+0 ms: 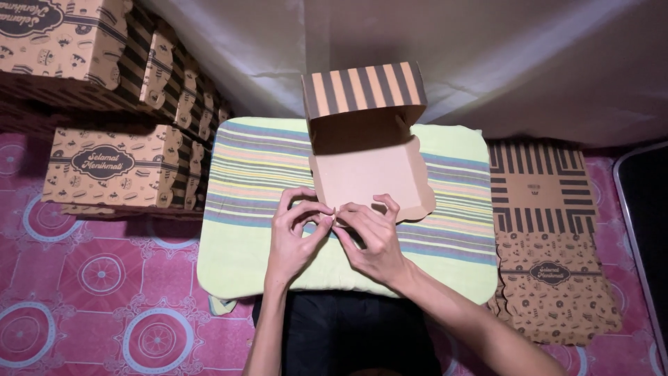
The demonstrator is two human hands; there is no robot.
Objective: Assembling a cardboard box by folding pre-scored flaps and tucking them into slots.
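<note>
A half-folded brown cardboard box (365, 136) with a striped outer wall stands on a striped green cushion (250, 202). Its plain inner flap (376, 177) lies toward me. My left hand (296, 233) and my right hand (372, 237) meet at the flap's near left edge. Both pinch that edge between thumb and fingers.
Finished printed brown boxes (104, 167) are stacked at the left, several deep. A pile of flat unfolded box blanks (550, 244) lies on the right. A pink patterned mat (104, 292) covers the floor, a white cloth (522, 63) hangs behind, and a dark tray edge (643, 209) shows far right.
</note>
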